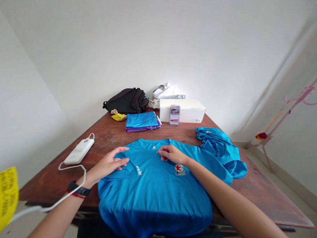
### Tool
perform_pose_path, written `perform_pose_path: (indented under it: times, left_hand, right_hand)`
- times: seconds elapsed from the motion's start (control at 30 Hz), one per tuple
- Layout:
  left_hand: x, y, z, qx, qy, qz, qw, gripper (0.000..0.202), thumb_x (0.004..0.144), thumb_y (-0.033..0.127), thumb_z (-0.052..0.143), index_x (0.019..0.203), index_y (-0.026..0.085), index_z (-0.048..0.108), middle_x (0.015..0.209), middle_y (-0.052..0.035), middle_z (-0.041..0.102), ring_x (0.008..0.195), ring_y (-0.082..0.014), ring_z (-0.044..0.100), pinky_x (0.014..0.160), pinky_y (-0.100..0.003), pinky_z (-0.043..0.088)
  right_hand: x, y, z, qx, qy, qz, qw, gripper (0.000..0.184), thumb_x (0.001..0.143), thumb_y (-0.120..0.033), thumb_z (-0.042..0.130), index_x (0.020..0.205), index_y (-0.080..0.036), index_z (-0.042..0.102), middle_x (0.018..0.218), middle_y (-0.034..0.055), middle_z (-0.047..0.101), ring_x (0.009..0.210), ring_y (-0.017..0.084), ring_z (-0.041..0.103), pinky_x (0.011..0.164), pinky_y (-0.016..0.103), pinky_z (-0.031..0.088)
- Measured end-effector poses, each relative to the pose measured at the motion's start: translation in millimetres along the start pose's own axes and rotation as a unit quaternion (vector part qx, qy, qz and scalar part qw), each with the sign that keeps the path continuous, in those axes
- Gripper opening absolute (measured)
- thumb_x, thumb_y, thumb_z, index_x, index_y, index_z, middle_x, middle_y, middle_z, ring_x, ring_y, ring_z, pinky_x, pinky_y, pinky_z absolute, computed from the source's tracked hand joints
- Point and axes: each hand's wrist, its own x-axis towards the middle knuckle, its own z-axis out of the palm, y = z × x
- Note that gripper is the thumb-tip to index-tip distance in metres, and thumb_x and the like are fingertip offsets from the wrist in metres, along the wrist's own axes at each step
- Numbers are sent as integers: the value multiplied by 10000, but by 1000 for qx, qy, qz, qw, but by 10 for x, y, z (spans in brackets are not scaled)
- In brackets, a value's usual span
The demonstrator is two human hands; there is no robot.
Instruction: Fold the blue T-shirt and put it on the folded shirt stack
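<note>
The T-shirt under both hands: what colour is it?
The T-shirt is bright blue, with a red-starred badge; the head view shows it.

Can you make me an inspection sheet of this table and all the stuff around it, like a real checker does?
Surface: wooden table, reddish-brown.
Job's things: blue T-shirt spread front-up over the near table edge; crumpled blue garment touching its right side.
Clutter: folded blue and purple clothes, black bag, white box.
Grippers: left hand rests open on the shirt by the collar; right hand rests on it above the star badge.
Cables: white cable runs from white power bank past the left wrist, off leftward.
Surroundings: white walls, pink stand, yellow paper.
</note>
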Motion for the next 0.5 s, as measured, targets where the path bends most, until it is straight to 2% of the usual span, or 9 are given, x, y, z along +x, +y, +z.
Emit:
perform_pose_path:
  times: [0.07, 0.1, 0.17, 0.2, 0.33, 0.43, 0.5]
  left_hand:
    - [-155, -103, -6, 45, 42, 21, 998, 706, 836, 582, 668, 1409, 210, 489, 901, -42, 705, 896, -241, 699, 755, -345, 562]
    - [-249, -179, -4, 77, 78, 34, 993, 690, 828, 594, 668, 1386, 217, 513, 947, -57, 713, 915, -253, 701, 773, -360, 566]
    - [-456, -357, 18, 163, 158, 63, 972, 648, 796, 609, 692, 1315, 238, 581, 1159, -97, 696, 1009, -283, 690, 836, -390, 570]
    - [-559, -449, 36, 204, 179, 75, 960, 641, 787, 604, 704, 1313, 255, 593, 1234, -99, 676, 1052, -294, 681, 876, -401, 566]
    - [-862, -745, 102, 280, 219, 87, 931, 599, 833, 585, 666, 1336, 269, 592, 1303, -106, 647, 1084, -308, 681, 904, -396, 568]
    - [-936, -864, 85, 294, 273, 67, 913, 600, 845, 617, 622, 1326, 260, 591, 1282, -110, 660, 1063, -315, 688, 904, -406, 563]
    - [-936, -906, 46, 285, 284, 44, 914, 616, 832, 636, 616, 1309, 247, 597, 1215, -101, 687, 962, -288, 710, 853, -382, 574]
  right_hand:
    - [6, 27, -2, -5, 2, -1, 1000, 395, 900, -588, 628, 919, -202, 710, 732, 24, 702, 650, 165, 631, 589, 279, 486]
    - [10, 41, -2, -7, 3, -1, 1000, 392, 902, -584, 628, 919, -201, 711, 735, 24, 703, 648, 163, 629, 588, 277, 482]
    - [18, 63, 0, -11, 4, -1, 1000, 389, 905, -577, 628, 917, -196, 711, 736, 27, 705, 646, 162, 627, 595, 277, 482]
    - [21, 69, 2, -12, 4, 0, 1000, 391, 907, -576, 627, 916, -194, 711, 736, 28, 705, 645, 162, 627, 597, 278, 484]
    - [21, 53, 17, -18, 8, 3, 1000, 410, 907, -595, 618, 907, -195, 706, 722, 26, 704, 631, 163, 623, 580, 274, 480]
    - [9, 18, 30, -24, 13, 7, 1000, 414, 900, -603, 623, 892, -195, 697, 716, 25, 702, 633, 165, 627, 570, 271, 477]
    - [2, -4, 36, -27, 15, 9, 999, 417, 896, -604, 624, 882, -194, 693, 713, 26, 699, 632, 165, 626, 567, 270, 475]
